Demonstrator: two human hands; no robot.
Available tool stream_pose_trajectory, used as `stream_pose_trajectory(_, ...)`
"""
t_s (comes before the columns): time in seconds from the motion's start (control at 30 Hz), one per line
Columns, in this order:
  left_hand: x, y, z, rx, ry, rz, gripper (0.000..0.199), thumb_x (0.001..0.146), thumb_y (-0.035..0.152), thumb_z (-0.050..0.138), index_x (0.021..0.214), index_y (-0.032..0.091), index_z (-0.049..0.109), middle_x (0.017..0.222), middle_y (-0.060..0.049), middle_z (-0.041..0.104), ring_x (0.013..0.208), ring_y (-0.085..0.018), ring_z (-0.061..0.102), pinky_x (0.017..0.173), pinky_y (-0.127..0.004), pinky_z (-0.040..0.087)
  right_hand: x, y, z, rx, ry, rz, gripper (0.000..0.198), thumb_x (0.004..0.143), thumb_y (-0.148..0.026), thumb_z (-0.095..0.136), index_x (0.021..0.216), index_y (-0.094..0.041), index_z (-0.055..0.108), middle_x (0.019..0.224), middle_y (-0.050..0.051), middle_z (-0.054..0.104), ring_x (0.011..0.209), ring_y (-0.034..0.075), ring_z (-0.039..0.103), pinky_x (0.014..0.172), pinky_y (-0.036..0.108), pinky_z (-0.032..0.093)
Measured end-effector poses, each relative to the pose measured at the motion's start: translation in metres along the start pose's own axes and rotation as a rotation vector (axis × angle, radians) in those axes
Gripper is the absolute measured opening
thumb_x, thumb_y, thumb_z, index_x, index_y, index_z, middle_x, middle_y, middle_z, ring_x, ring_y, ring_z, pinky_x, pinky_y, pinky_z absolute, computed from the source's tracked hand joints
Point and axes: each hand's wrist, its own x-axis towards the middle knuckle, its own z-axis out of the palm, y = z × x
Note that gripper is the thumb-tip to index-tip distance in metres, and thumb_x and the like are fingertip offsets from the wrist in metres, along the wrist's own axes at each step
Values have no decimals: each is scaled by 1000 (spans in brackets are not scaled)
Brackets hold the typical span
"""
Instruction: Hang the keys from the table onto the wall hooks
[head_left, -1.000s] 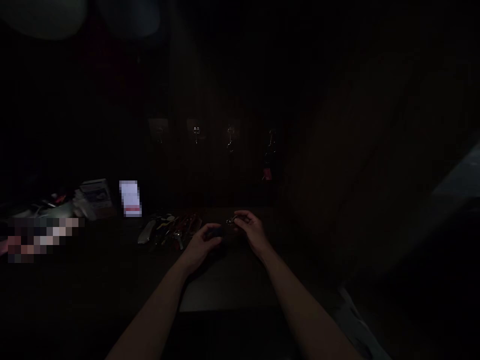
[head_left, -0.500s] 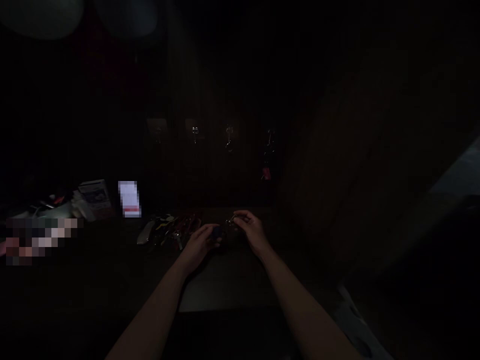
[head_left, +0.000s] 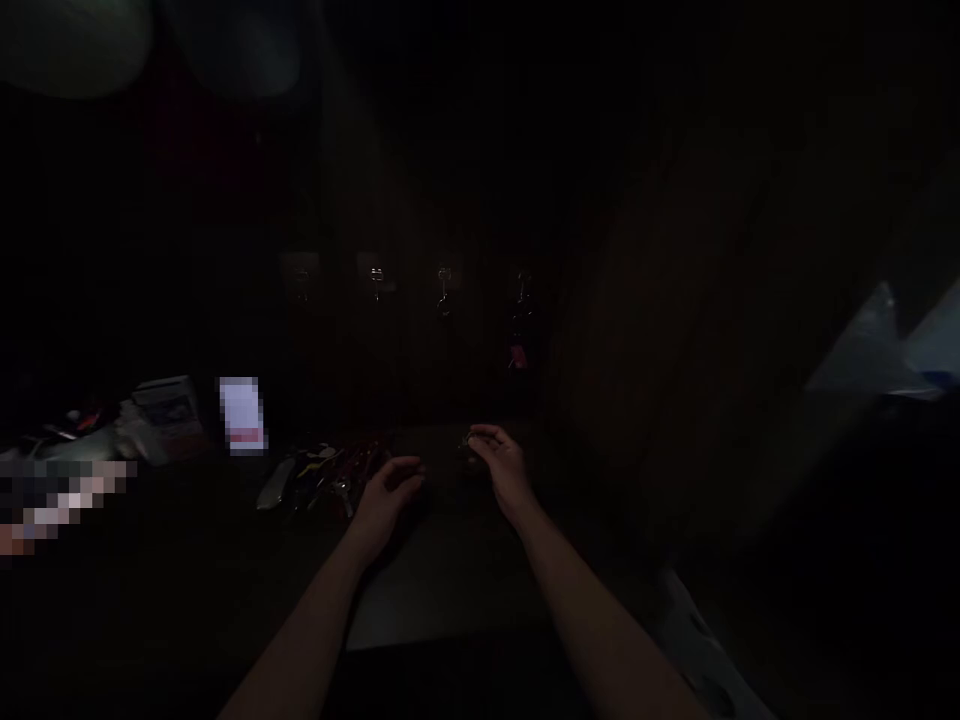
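The scene is very dark. My right hand (head_left: 508, 470) pinches a small shiny metal key ring (head_left: 471, 439) between thumb and fingertips; what hangs from it is too dim to make out. To its left, my left hand (head_left: 384, 497) is over the dark tabletop with thumb and fingers apart, and nothing shows between them. Just left of that hand lies a pile of keys (head_left: 343, 490) with red and yellow bits among them. A pale, long-handled object (head_left: 277, 484) rests at the pile's left end.
Several metal hooks (head_left: 445, 285) line the back wall, and a red tag (head_left: 518, 356) hangs at the rightmost one. A lit, blurred-out screen (head_left: 242, 415) stands behind the pile. A small box (head_left: 166, 415) and clutter are farther left. Pale plastic (head_left: 862, 345) shows at right.
A dark blue object that was at my left fingertips no longer shows, and those fingers have parted. My right hand keeps its pinch. The view has shifted slightly, moving the background left and down.
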Motion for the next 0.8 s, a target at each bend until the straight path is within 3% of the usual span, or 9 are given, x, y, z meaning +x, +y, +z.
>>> stream_pose_trajectory(0.2, 0, 2, 0, -36, 79, -3, 37, 61, 36, 71, 92, 19, 60, 85, -2, 66, 75, -12, 62, 74, -25, 47, 22, -23, -11, 24, 139, -129, 23, 58, -30, 71, 78, -20, 64, 67, -2, 65, 67, 12, 61, 64, 24, 46)
stream_pose_trajectory(0.4, -2, 6, 2, -32, 82, -37, 39, 60, 38, 71, 92, 18, 60, 84, -3, 66, 76, -13, 62, 74, -25, 48, 66, -79, -14, -59, 264, -296, 19, 57, -27, 67, 72, -19, 62, 60, -4, 60, 56, 10, 56, 52, 22, 42)
stream_pose_trajectory(0.6, 1, 2, 1, -62, 79, -67, 40, 58, 37, 73, 91, 18, 61, 83, -4, 66, 72, -13, 63, 68, -24, 48, 107, -136, -7, -159, 298, -414, 17, 59, -26, 64, 73, -19, 58, 59, -4, 58, 55, 10, 55, 49, 22, 42)
stream_pose_trajectory(0.8, -1, 4, 4, -97, 94, -53, 39, 57, 36, 74, 88, 17, 62, 77, -2, 65, 67, -11, 60, 68, -24, 47, 134, -166, 8, -206, 319, -490, 11, 62, -21, 62, 71, -18, 57, 59, -4, 56, 54, 9, 54, 46, 20, 43)
